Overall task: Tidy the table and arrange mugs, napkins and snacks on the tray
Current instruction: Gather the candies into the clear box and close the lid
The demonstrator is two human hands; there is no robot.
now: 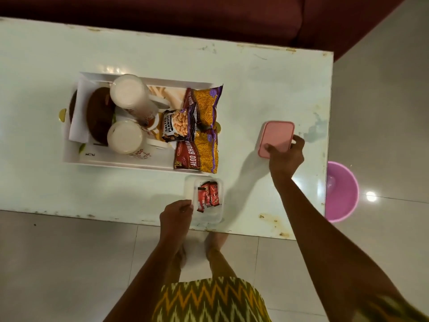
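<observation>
A white tray (pixel 120 162) on the table holds two upturned white mugs (pixel 130 96) (pixel 125 137), brown coasters on a white napkin (pixel 79 117), a salted peanuts pack (pixel 176 124) and two aloo bhujia packs (pixel 204 105) (pixel 199 155). In front of the tray, a clear plastic box (pixel 205 214) contains several red sachets (pixel 207 196). My left hand (pixel 176 213) grips the box's left rim. My right hand (pixel 286 154) holds the pink lid (pixel 276 135), which lies at the right of the table.
The white table (pixel 255 77) has worn edges and stains near its right end. A pink bucket (pixel 341 191) stands on the tiled floor just right of the table. A dark red sofa (pixel 209 17) runs along the far side. My feet are below the near edge.
</observation>
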